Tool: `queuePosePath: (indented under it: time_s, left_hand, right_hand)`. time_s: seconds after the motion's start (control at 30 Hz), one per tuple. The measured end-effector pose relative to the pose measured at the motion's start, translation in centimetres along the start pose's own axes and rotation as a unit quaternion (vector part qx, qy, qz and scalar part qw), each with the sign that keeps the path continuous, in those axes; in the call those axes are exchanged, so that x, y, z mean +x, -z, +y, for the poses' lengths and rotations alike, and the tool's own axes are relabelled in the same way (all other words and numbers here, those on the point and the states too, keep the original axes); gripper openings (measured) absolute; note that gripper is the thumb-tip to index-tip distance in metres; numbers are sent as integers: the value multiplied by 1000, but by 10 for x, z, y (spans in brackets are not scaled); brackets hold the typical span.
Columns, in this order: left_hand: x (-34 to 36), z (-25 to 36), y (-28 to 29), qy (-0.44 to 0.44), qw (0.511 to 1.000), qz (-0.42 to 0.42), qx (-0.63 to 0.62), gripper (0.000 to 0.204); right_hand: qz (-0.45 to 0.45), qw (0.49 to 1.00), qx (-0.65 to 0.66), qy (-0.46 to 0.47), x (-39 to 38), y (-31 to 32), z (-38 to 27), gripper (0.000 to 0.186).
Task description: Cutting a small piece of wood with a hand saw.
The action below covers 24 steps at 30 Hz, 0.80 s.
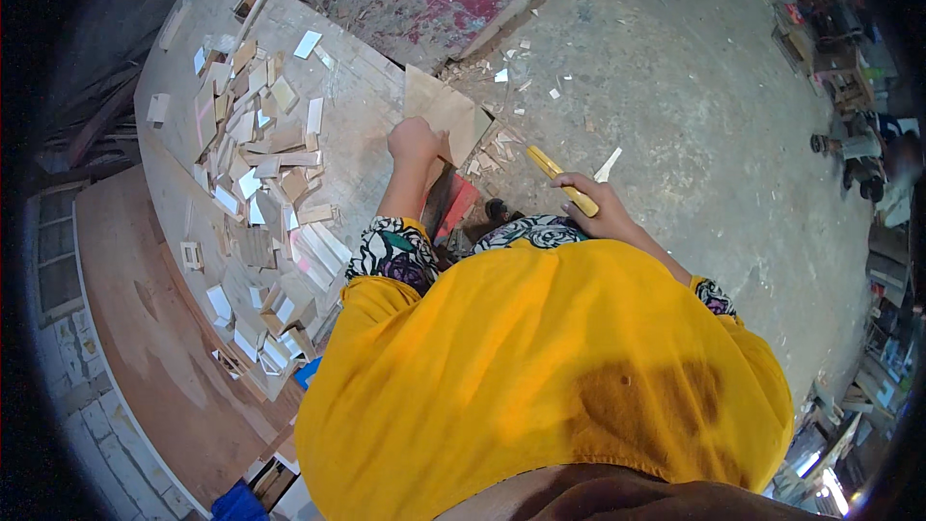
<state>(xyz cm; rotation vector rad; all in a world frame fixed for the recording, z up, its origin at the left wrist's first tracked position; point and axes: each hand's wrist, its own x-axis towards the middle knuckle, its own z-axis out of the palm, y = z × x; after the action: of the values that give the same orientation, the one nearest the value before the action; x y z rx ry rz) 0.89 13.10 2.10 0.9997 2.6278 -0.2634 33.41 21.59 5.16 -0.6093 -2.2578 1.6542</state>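
My left hand (415,142) is closed and rests on a pale flat board (433,89) at the corner of the worktable. What its fingers grip, if anything, is hidden. Just below that wrist are a dark flat piece (439,195) and a red piece (461,205), partly covered by my arm. My right hand (600,209) is wrapped round a long, narrow yellow tool (550,165) and holds it off to the right of the board, over the floor. The tool's exact kind does not show.
Many wood offcuts (280,140), some white-faced, lie heaped across the worktable (362,96). A brown wooden surface (125,260) runs along its left. Scraps (501,75) litter the concrete floor (666,87). Cluttered items and a person (856,147) appear at the far right.
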Motion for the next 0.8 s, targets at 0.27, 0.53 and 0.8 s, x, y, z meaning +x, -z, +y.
queuePosePath:
  time_s: [0.27, 0.53, 0.8]
  left_hand:
    - [40, -25, 20, -213, 945, 231, 88, 99]
    - [51, -14, 34, -197, 976, -39, 79, 107]
    - [12, 7, -29, -28, 986, 162, -24, 92]
  right_hand:
    - [-93, 991, -100, -2, 33, 14, -11, 36]
    - [1, 998, -69, 11, 27, 18, -25, 39]
    - [28, 999, 30, 17, 30, 12, -33, 37]
